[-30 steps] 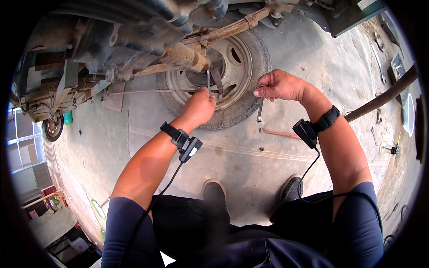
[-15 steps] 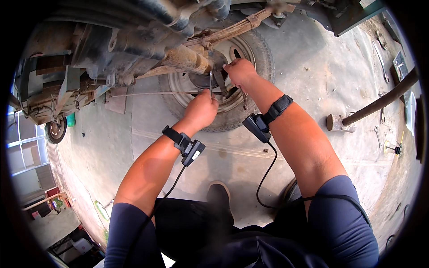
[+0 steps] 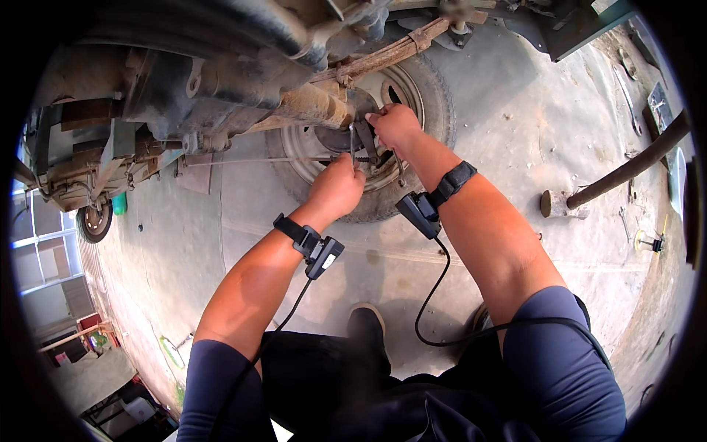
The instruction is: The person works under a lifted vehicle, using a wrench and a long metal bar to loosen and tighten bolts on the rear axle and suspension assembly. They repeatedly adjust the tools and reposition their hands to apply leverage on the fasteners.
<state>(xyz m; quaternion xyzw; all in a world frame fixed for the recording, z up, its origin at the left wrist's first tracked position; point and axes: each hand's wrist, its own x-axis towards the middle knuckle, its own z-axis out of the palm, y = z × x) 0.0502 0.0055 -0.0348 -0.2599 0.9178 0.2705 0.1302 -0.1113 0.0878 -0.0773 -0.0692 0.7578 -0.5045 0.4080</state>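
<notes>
Both hands are at work on the inner side of a rear wheel [image 3: 412,110] of a raised vehicle, at the spot where the rusty axle tube [image 3: 309,110] meets the wheel's backing plate. The left hand [image 3: 337,186] is closed in a fist around a thin upright metal tool [image 3: 352,140], its fingers wrapped together on the shaft; the tool's tip stands against the dark brake parts at the hub. The right hand [image 3: 394,124] sits just above and beside it, fingers curled together and pressed on a dark bracket-like piece [image 3: 367,141] at the hub; whether it pinches something small there I cannot tell, since the knuckles hide the fingertips. A thin cable or rod [image 3: 250,160] runs from the hub off to the left under the frame, and a leaf spring [image 3: 383,55] crosses above. As a judgement, the work looks to be in its middle: the wheel is on, the hub parts are in place, and both hands are engaged at one fitting, so nothing here reads as freed or finished. Loose wrenches [image 3: 624,74] lie on the concrete floor [image 3: 515,147] well apart to the right, beside a long bar [image 3: 633,166] resting on a wooden block [image 3: 554,204].
</notes>
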